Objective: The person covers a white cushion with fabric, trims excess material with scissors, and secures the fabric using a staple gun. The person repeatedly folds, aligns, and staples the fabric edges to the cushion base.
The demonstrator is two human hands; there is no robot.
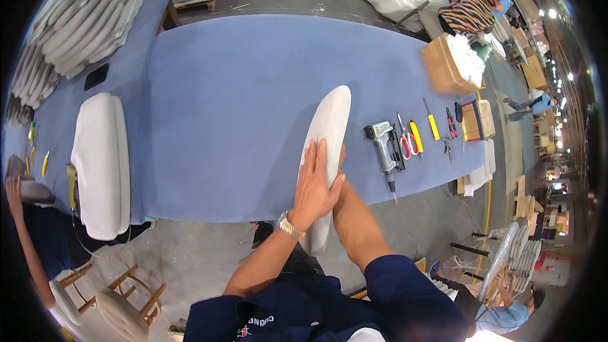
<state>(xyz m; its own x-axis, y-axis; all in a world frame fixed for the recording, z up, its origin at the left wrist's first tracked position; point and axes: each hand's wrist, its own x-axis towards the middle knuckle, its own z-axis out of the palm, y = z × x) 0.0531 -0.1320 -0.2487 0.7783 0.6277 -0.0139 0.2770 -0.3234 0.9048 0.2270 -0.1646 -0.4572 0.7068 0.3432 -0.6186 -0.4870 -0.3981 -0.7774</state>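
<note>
A light grey upholstered cushion [329,120], long and rounded at its end, stands tilted on edge at the near side of the blue-covered table [221,107]. My left hand [316,180], with a metal-band watch on its wrist, lies flat on the cushion's left face, fingers stretched out. Behind the right face is my right hand [341,180]; only a small part shows and its fingers are mostly hidden. The cushion's lower end hangs past the table edge toward my body. To the right of it lies a pneumatic staple gun [384,149].
Red-handled scissors [408,144], a yellow cutter [416,136], a yellow-handled screwdriver [433,126] and red pliers [451,123] lie at right. A cardboard box [443,66] holds white stuffing. Left are stacked cushions [101,164], a phone [96,76] and a co-worker's arm [28,240].
</note>
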